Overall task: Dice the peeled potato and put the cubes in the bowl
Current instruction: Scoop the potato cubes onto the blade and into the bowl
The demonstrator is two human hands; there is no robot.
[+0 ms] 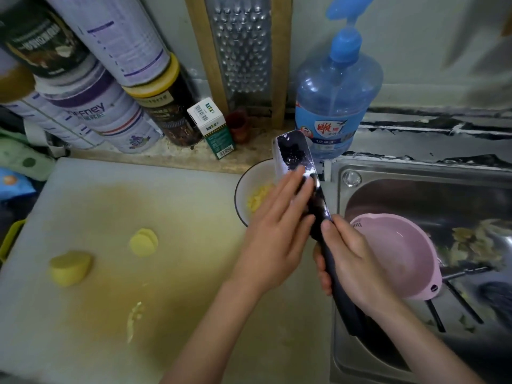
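Over the white bowl (pixel 241 187) of potato cubes (pixel 259 196), the right hand (pixel 352 261) grips the knife (pixel 293 155) handle while the left hand (pixel 277 234) lays straight fingers (pixel 291 187) on the blade.

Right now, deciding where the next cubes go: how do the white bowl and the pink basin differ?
The white bowl stands beside the cutting board; the pink basin sits in the sink. The white bowl holds potato cubes; the pink basin shows none. Both are round and upright.
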